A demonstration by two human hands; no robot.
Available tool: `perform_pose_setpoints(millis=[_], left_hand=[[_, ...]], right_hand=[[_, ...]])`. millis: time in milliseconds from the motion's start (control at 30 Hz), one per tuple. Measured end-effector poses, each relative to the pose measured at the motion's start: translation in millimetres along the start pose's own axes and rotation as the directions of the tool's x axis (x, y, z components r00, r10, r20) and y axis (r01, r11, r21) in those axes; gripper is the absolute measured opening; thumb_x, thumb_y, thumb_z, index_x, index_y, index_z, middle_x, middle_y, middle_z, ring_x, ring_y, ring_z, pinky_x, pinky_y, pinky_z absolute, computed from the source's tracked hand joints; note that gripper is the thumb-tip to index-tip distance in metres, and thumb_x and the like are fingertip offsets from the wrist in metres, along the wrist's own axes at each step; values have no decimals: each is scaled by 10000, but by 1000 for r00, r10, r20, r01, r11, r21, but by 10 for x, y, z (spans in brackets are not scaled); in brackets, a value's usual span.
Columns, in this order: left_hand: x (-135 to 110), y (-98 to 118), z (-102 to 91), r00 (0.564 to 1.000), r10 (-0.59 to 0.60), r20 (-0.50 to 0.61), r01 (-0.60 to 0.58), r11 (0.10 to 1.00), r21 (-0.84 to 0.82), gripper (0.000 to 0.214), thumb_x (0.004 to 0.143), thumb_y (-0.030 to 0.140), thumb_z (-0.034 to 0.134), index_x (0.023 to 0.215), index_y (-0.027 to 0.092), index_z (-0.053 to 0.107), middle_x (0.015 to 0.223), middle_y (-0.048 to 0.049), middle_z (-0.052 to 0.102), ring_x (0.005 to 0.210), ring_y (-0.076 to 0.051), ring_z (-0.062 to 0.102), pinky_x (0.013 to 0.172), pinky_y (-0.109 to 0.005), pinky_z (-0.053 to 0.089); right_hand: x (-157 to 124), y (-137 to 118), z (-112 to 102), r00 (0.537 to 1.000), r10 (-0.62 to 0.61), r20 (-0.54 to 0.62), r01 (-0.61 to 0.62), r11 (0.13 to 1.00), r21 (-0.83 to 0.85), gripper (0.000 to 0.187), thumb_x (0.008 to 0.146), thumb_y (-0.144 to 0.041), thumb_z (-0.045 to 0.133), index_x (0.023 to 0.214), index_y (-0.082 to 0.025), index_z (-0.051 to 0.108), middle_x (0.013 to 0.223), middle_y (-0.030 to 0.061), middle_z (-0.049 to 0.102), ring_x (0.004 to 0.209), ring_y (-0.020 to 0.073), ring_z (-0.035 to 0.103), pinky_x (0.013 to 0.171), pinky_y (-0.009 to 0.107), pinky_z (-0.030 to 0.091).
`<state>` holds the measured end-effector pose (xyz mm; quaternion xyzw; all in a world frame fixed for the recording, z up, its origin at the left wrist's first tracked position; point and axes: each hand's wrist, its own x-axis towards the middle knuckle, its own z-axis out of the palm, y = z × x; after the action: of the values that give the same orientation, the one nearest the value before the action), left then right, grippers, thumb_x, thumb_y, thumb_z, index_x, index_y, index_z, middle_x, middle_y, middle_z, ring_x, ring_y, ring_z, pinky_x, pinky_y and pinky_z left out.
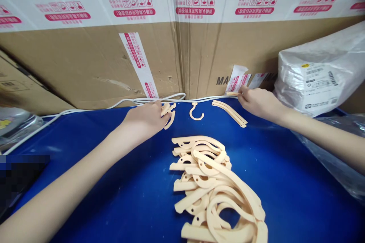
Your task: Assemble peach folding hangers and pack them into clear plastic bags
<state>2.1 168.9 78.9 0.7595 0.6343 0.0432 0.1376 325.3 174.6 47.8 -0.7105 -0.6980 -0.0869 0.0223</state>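
Observation:
On a blue table top [285, 182] lies a pile of cream plastic hanger parts [216, 186]. My left hand [145, 119] reaches to the far edge and its fingers close around a few small cream hook pieces [170, 113]. A single loose hook [196, 112] lies just right of it. My right hand [256, 100] pinches the end of a thin cream strip [232, 93] at the back; two long curved cream bars [229, 112] lie right beside that hand on the table.
Large taped cardboard boxes [94, 64] wall off the far edge. A white cable [94, 107] runs along their foot. A wrapped white plastic parcel [322, 72] sits at the right, clear plastic sheeting [336, 159] below it. A bag [14, 125] lies at the left.

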Motion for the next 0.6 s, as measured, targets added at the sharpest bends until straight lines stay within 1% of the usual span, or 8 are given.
perform_pose_setpoints(millis=[67,100,200,300,367,433,500,600], left_hand=[[63,-60,41,999,-37,23,35,993,111,449,811,575,549,914,142,611,1054,-264,675,1062,-505,609,861,-544,453],[84,-80,69,998,-41,42,35,989,147,498,805,612,551,928,134,620,1057,-272,677,1062,-512,610,861,-548,458],[117,-104,147,997,-22,79,6,980,200,587,809,693,519,1002,150,632,1096,-238,687,1075,-465,629,879,-495,479],[145,-97,197,997,-2,82,-15,978,209,575,829,677,506,1056,162,625,1130,-211,686,1098,-429,631,899,-464,481],[160,-90,207,997,6,78,-22,981,193,525,842,627,514,1056,159,614,1108,-204,693,1095,-421,634,902,-465,479],[161,-85,197,998,10,63,-20,987,157,466,836,576,539,1035,158,602,1068,-203,703,1074,-427,639,893,-481,478],[147,-79,172,1000,9,27,-12,996,93,464,808,587,567,988,159,587,1039,-218,704,1054,-456,634,876,-513,473],[140,-28,131,998,45,-51,-50,994,-97,526,842,702,457,866,185,553,977,-204,699,1016,-459,639,844,-520,474]], right_hand=[[8,9,99,1000,-11,29,11,1000,-25,382,965,-307,345,1087,-88,634,887,240,721,777,362,696,570,355,377],[9,-6,128,999,-24,41,25,999,-28,381,971,-318,348,1054,-96,647,895,237,724,788,355,700,583,354,386],[13,-89,135,996,-74,55,76,997,-22,445,1001,-417,337,985,-117,665,910,216,729,835,333,704,625,350,411],[8,-171,98,992,-116,49,116,993,-5,525,996,-549,340,991,-131,658,891,182,729,843,314,701,629,340,418],[-7,-208,92,988,-144,54,143,990,8,505,965,-588,414,1000,-142,649,890,155,726,832,299,697,623,332,420],[-30,-230,102,984,-171,57,170,985,17,422,943,-541,500,1015,-147,635,926,138,722,832,278,692,630,321,426],[-55,-245,102,983,-178,53,177,984,22,369,937,-480,538,1061,-141,614,939,131,719,818,261,688,627,312,426],[-93,-304,14,990,-142,18,141,990,15,497,942,-571,503,1113,-113,590,904,152,713,788,285,680,587,322,402]])
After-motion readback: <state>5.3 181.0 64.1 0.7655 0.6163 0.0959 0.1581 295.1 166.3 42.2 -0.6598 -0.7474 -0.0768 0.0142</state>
